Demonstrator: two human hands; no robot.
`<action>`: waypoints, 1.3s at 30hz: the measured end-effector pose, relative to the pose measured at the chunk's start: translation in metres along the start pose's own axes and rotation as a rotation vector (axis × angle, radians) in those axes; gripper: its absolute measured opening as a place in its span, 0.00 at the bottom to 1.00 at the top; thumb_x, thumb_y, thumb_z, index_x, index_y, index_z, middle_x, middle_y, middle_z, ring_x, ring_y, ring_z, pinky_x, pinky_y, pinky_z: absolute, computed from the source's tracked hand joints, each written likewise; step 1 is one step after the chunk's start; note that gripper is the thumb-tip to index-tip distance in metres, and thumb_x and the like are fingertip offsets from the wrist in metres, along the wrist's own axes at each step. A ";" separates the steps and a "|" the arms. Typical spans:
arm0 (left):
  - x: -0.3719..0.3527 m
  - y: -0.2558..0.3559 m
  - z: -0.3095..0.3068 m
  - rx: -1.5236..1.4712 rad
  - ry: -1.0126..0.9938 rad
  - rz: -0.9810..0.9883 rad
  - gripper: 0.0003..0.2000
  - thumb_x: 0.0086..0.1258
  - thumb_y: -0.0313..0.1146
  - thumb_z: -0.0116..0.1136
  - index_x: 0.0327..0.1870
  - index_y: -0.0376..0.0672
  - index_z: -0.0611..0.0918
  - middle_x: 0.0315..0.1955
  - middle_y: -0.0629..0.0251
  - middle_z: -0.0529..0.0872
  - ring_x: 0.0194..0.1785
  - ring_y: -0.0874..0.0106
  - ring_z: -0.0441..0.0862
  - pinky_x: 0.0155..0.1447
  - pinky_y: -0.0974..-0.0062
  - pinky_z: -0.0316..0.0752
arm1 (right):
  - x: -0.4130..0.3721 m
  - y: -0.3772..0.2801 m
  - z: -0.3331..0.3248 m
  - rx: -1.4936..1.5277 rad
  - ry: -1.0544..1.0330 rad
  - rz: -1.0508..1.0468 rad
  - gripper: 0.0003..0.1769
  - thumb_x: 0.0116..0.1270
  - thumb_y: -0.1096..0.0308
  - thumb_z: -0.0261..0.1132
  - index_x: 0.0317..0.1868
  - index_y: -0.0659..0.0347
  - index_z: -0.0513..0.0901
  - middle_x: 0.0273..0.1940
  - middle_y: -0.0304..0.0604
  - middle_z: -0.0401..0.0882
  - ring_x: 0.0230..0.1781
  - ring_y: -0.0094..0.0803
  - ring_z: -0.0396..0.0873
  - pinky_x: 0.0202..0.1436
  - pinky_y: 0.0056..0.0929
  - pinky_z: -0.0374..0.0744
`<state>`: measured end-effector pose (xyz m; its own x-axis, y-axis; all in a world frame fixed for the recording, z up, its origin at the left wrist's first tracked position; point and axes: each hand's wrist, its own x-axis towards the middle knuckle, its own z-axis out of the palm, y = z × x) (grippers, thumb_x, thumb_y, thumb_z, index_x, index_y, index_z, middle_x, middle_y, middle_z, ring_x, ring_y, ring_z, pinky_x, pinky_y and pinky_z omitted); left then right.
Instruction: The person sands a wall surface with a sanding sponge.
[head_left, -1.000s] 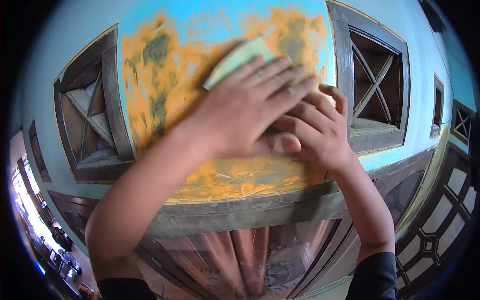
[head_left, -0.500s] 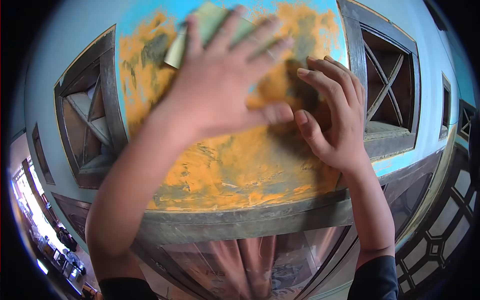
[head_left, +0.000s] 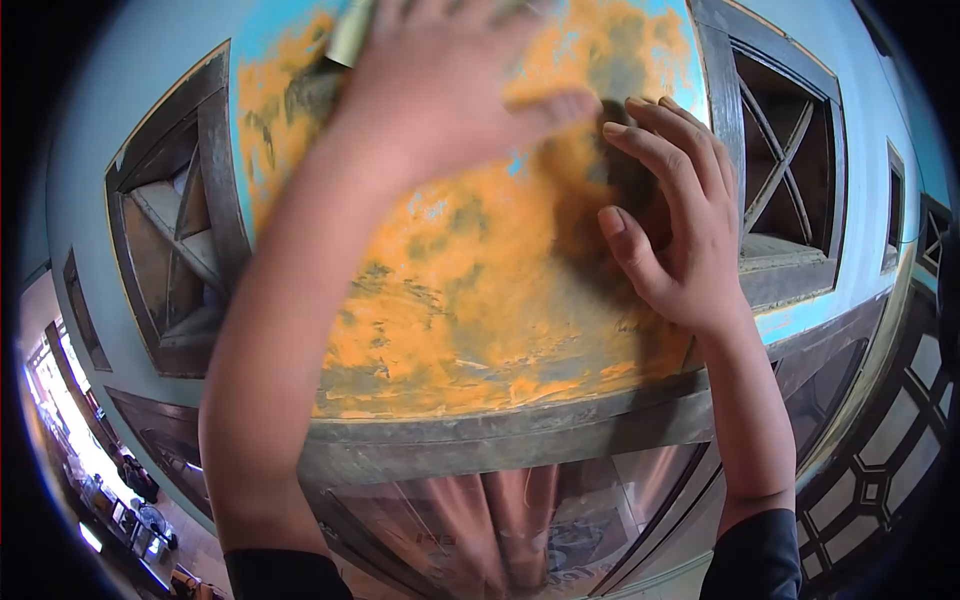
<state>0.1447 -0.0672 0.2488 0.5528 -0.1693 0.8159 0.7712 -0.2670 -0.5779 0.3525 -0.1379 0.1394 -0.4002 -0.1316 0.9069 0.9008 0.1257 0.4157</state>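
Observation:
My left hand is raised at the top of the view, blurred, its palm pressing a pale yellow-green sheet against the wall. Only the sheet's left edge shows beside the hand, whose fingertips run out of the frame. The wall panel is patchy orange and grey with bits of blue. At its right side my right hand has fingers apart and slightly bent, holding nothing, the fingertips at the panel. Its shadow falls on the surface.
Dark wooden vent frames with crossed bars stand left and right of the panel. A wooden beam runs below it, above glass with pinkish curtains. Dark latticework is at the lower right.
My left hand and the sheet have moved upward on the wall, partly out of frame. My right hand has stayed nearly in place, with its fingers apart.

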 end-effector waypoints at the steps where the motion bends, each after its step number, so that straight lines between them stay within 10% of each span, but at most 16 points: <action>1: -0.005 0.008 -0.006 -0.009 -0.028 0.043 0.45 0.76 0.73 0.26 0.84 0.49 0.54 0.84 0.55 0.46 0.86 0.49 0.39 0.86 0.48 0.30 | 0.002 0.000 0.000 -0.027 -0.010 -0.007 0.27 0.64 0.55 0.68 0.63 0.51 0.82 0.66 0.46 0.77 0.70 0.51 0.71 0.74 0.50 0.66; 10: 0.018 -0.047 -0.009 -0.071 0.022 -0.458 0.33 0.85 0.53 0.36 0.84 0.47 0.52 0.85 0.61 0.46 0.86 0.54 0.38 0.87 0.51 0.33 | 0.003 -0.009 0.003 -0.182 -0.122 0.091 0.30 0.69 0.50 0.65 0.72 0.40 0.76 0.77 0.42 0.66 0.79 0.49 0.60 0.82 0.59 0.54; 19: -0.039 -0.003 0.014 -0.089 0.003 0.162 0.37 0.83 0.54 0.38 0.83 0.37 0.54 0.84 0.48 0.48 0.85 0.47 0.41 0.86 0.47 0.38 | 0.004 -0.011 0.002 -0.201 -0.139 0.116 0.29 0.72 0.47 0.62 0.71 0.40 0.76 0.78 0.41 0.64 0.81 0.48 0.58 0.82 0.60 0.52; 24: -0.033 -0.043 0.003 -0.185 -0.062 0.376 0.35 0.83 0.56 0.39 0.84 0.48 0.56 0.83 0.47 0.49 0.85 0.47 0.43 0.86 0.47 0.38 | 0.005 -0.012 0.002 -0.213 -0.149 0.119 0.29 0.72 0.46 0.61 0.72 0.41 0.75 0.79 0.41 0.64 0.81 0.48 0.57 0.82 0.62 0.51; 32: 0.001 -0.076 -0.012 -0.174 -0.020 -0.212 0.27 0.87 0.53 0.28 0.84 0.64 0.58 0.85 0.69 0.49 0.86 0.60 0.41 0.87 0.50 0.30 | 0.005 -0.014 0.000 -0.219 -0.172 0.138 0.30 0.72 0.47 0.62 0.72 0.39 0.74 0.80 0.41 0.62 0.82 0.47 0.56 0.82 0.63 0.52; 39: -0.009 -0.047 0.028 -0.028 0.136 -0.067 0.26 0.88 0.50 0.28 0.83 0.62 0.59 0.85 0.66 0.49 0.86 0.60 0.40 0.87 0.55 0.27 | 0.003 -0.014 0.000 -0.224 -0.177 0.145 0.30 0.72 0.46 0.61 0.74 0.37 0.73 0.80 0.40 0.62 0.82 0.46 0.55 0.83 0.63 0.51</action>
<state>0.1123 -0.0269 0.2680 0.4507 -0.2765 0.8488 0.7949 -0.3084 -0.5225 0.3389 -0.1397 0.1368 -0.2708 0.0470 0.9615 0.9573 -0.0917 0.2741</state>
